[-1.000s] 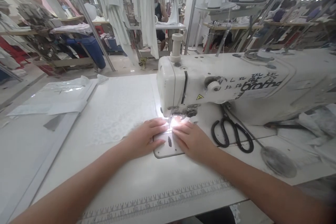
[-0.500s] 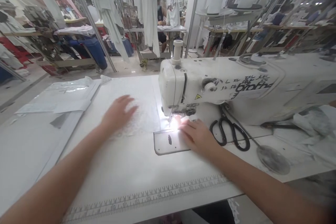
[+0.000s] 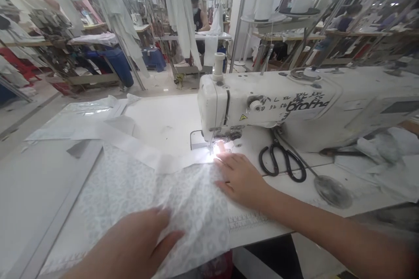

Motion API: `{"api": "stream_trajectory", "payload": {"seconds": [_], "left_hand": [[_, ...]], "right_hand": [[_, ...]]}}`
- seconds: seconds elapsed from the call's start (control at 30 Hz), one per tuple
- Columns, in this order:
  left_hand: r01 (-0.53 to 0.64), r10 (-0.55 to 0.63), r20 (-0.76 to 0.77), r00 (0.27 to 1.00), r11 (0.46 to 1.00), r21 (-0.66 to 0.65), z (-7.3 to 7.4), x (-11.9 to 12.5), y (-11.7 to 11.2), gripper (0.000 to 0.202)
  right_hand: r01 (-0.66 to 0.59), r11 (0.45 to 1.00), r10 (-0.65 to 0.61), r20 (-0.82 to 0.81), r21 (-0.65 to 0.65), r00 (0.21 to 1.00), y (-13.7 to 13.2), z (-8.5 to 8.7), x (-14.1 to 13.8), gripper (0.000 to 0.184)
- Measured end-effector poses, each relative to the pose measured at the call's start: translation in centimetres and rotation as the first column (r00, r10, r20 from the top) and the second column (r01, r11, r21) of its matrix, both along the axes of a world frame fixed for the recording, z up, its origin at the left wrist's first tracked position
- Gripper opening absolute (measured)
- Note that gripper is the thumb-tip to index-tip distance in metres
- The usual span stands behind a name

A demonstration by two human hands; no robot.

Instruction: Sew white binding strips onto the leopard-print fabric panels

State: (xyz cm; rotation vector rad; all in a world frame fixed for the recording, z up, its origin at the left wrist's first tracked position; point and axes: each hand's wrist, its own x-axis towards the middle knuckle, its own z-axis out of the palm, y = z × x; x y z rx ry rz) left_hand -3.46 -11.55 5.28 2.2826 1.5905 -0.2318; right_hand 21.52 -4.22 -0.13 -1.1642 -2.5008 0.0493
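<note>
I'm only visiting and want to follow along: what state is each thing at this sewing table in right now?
Sewing machine: work lamp lit.
Patterned fabric: spread over the table, slightly rumpled, one edge at the lamp.
Left hand: open, flat on the fabric's near part.
Right hand: open, fingers flat on the fabric beside the lamp.
Scissors: shut, lying on the table to the right of the right hand.

Black scissors (image 3: 280, 144) lie beside a metal scoop (image 3: 332, 192) (dull grey); blue bins (image 3: 114, 63) stand on the far floor.
</note>
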Motion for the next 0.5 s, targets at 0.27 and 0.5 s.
{"api": "stream_trajectory", "payload": {"seconds": [0.27, 0.5], "left_hand": [[0.239, -0.314, 0.242, 0.918, 0.925, 0.294, -3.9, 4.4, 9.2, 0.050], [0.219, -0.239, 0.030, 0.971, 0.928, 0.301, -5.6, 3.9, 8.5, 0.061]], "right_hand": [[-0.040, 0.999, 0.039, -0.009, -0.028, 0.999, -0.8, -0.3, 0.8, 0.040], [0.044, 0.998, -0.041, 0.051, -0.051, 0.998, 2.8, 0.0, 1.1, 0.048]]}}
